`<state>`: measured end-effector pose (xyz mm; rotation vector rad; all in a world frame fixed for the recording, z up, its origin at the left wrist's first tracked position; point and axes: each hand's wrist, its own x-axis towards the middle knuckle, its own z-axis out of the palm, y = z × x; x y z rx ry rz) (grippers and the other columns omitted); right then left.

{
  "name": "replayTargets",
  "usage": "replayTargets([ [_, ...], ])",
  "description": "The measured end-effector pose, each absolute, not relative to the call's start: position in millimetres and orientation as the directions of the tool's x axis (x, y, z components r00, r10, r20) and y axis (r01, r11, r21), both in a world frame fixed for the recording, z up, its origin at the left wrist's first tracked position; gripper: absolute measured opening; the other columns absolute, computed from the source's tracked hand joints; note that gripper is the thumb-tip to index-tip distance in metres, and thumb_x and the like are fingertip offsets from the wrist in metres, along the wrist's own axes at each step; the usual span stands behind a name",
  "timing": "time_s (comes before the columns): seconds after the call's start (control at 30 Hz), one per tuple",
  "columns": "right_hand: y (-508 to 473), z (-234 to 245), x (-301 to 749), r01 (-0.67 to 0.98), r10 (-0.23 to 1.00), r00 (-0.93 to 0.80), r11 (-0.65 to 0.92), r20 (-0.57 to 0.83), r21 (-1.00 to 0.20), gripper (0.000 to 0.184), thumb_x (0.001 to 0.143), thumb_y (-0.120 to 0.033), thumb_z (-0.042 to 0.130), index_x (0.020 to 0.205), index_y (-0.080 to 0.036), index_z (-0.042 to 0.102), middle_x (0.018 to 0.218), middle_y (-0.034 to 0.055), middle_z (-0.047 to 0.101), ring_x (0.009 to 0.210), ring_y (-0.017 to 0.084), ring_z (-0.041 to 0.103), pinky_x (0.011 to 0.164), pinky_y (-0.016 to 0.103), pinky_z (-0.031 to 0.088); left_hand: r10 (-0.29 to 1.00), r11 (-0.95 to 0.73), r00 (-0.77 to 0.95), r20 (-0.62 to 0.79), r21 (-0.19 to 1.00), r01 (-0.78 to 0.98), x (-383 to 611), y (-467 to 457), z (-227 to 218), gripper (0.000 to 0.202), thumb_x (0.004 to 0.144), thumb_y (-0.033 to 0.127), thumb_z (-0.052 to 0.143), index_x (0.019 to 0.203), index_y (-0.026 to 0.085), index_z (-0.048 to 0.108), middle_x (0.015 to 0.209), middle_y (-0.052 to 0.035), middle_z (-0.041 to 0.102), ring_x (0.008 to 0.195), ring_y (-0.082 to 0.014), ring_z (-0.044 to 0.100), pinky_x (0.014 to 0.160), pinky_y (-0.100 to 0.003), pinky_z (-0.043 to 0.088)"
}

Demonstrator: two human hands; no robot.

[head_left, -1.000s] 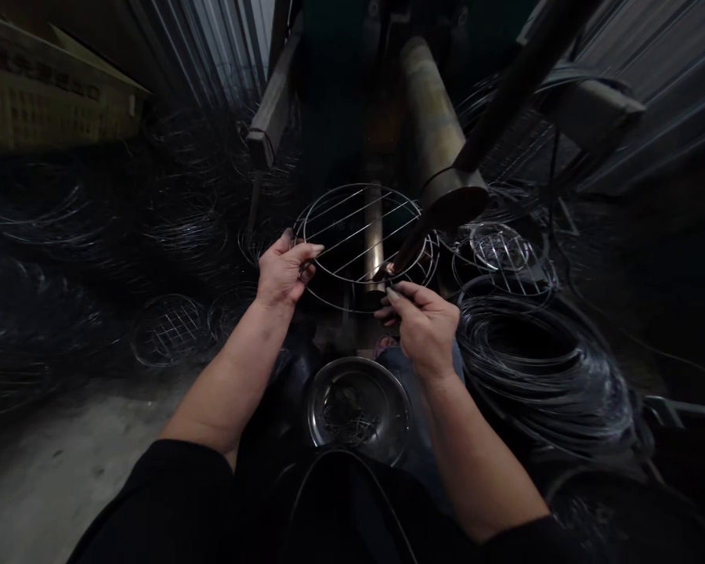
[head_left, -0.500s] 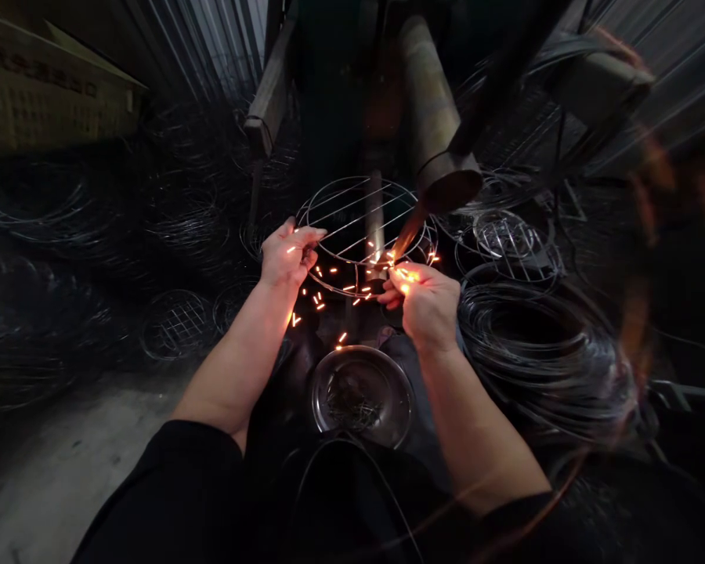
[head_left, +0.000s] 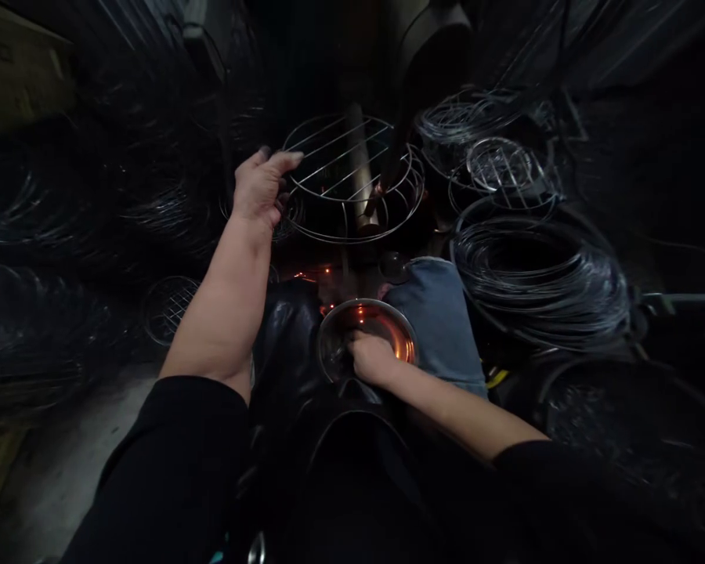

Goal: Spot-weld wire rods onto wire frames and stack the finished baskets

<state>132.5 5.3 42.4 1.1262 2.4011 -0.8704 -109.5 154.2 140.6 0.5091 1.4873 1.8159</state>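
Note:
A round wire rack (head_left: 327, 194), with parallel bars across its top and a second ring below, sits around the machine's upright post. My left hand (head_left: 261, 188) grips its left rim, thumb laid over the top and fingers curled under. Low in front of me, a shiny metal bowl (head_left: 407, 323) rests between my legs and glows orange on its right inner wall. Inside it is my right hand (head_left: 371, 356), its fingers closed and pointing down; their tips and whatever they pinch are too dark to make out.
A thick cylindrical machine arm (head_left: 432, 47) hangs above the rack, with a dark electrode (head_left: 395, 160) slanting down from it. At right lies a big coil of wire (head_left: 540, 282), with another wire rack (head_left: 502, 168) behind. More wire racks (head_left: 173, 309) stand at left. Small sparks glow near the bowl.
My right hand has left the rack's right side and dropped into the bowl. The bright spray of sparks has mostly died away. My left hand stays at the rack.

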Motion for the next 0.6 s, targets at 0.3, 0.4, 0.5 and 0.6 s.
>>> replayTargets([
  [0.3, 17.7, 55.6, 159.1, 0.724, 0.592, -0.665, 0.365, -0.455, -0.585, 0.031, 0.078, -0.011, 0.05, 0.097, -0.019, 0.073, 0.091, 0.0048, 0.074, 0.085, 0.018, 0.069, 0.077, 0.026, 0.051, 0.786, 0.074, -0.533, -0.313, 0.904, -0.421, -107.1, 132.3, 147.6, 0.05, 0.051, 0.007, 0.079, 0.096, 0.018, 0.059, 0.07, -0.0009, 0.059, 0.058, -0.0138, 0.056, 0.05, -0.025, 0.047],
  [0.4, 28.0, 62.3, 183.0, 0.458, 0.785, -0.559, 0.026, -0.265, -0.889, 0.022, 0.079, -0.027, 0.056, 0.092, -0.018, 0.071, 0.07, 0.0008, 0.07, 0.055, 0.015, 0.063, 0.056, 0.026, 0.051, 0.763, -0.005, -0.577, -0.292, 0.889, -0.457, -103.2, 127.1, 149.1, 0.062, 0.052, 0.006, 0.077, 0.109, 0.019, 0.058, 0.069, 0.001, 0.059, 0.059, -0.0135, 0.059, 0.05, -0.023, 0.046],
  [0.5, 41.2, 65.9, 209.2, 0.237, 0.945, -0.273, -0.113, -0.178, -0.965, 0.032, 0.071, -0.042, 0.069, 0.091, -0.016, 0.07, 0.054, -0.0005, 0.064, 0.046, 0.017, 0.059, 0.046, 0.027, 0.047, 0.745, -0.054, -0.603, -0.287, 0.874, -0.482, -100.7, 124.3, 147.6, 0.067, 0.051, 0.005, 0.076, 0.114, 0.019, 0.058, 0.066, 0.0025, 0.06, 0.06, -0.0127, 0.06, 0.051, -0.021, 0.046],
  [0.6, 48.3, 60.6, 226.9, 0.238, 0.964, -0.154, -0.176, -0.216, -0.955, 0.042, 0.063, -0.048, 0.076, 0.087, -0.014, 0.07, 0.049, 0.0009, 0.062, 0.041, 0.017, 0.056, 0.04, 0.026, 0.044, 0.74, -0.071, -0.606, -0.294, 0.861, -0.504, -96.0, 120.1, 142.4, 0.064, 0.051, 0.007, 0.077, 0.111, 0.02, 0.06, 0.064, 0.0037, 0.06, 0.059, -0.0121, 0.061, 0.051, -0.02, 0.046],
])
